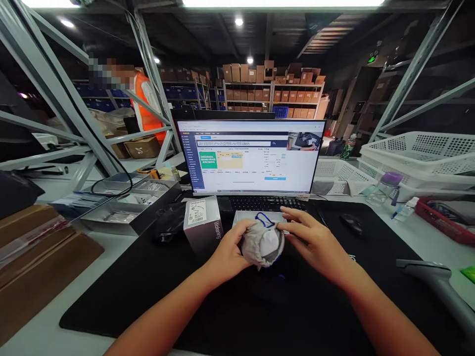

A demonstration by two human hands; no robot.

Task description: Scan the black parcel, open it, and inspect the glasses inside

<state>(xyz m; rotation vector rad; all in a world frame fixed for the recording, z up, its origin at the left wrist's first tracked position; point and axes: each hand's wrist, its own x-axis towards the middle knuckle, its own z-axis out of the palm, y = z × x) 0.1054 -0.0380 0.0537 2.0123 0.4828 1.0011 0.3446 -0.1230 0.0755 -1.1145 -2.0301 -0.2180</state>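
Observation:
A grey cloth drawstring pouch [253, 243] with a blue cord [264, 217] is held up over the black desk mat. Its mouth gapes, showing a white wrapped item [269, 242] inside whose kind I cannot make out. My left hand [232, 249] is closed around the pouch's left side. At the right rim, my right hand [315, 240] has its fingers stretched and apart, one fingertip touching the cloth. Behind the pouch lies a light grey box [241, 215], partly hidden. A grey and white printed carton [202, 222] stands left of my left hand.
A monitor [245, 173] and keyboard [256, 203] stand ahead. Right are a mouse [352, 225], a handheld scanner [430, 274] and white baskets [419, 153]. Left are a grey open-topped box [139, 222] and cardboard boxes [44, 262]. A person in an orange vest [143, 106] stands beyond the frame.

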